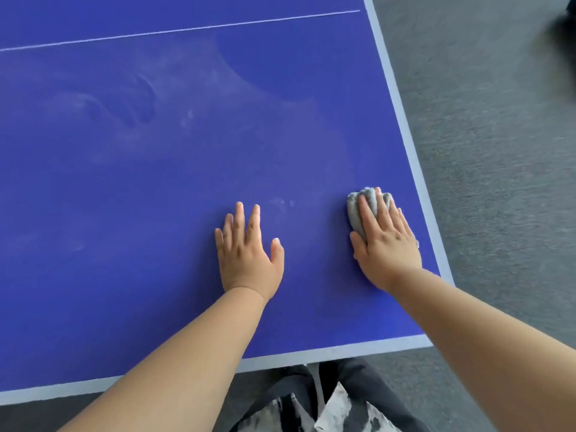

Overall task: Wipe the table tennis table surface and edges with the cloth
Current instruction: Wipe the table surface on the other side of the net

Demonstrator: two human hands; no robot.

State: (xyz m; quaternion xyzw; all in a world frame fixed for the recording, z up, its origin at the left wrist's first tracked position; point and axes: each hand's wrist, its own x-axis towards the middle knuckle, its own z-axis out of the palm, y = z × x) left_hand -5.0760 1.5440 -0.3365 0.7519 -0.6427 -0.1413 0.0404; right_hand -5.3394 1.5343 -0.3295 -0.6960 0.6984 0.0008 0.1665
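A right hand (386, 244) presses flat, fingers straight, on a bunched grey cloth (356, 213) near the right edge of the blue tabletop (156, 188); the left hand (249, 257) lies flat and empty nearby. Soft and light, the cloth likely handles best pinned under the palm.

I see a grey carpet floor (486, 157) running down the right side of my view; its pile is short and faintly mottled; it carries on along the bottom edge, where it looks darker, in shade; the light falls soft and even across the right-hand stretch; in the top right corner sits a dark shape (562, 42), too blurred for me to tell what it is.
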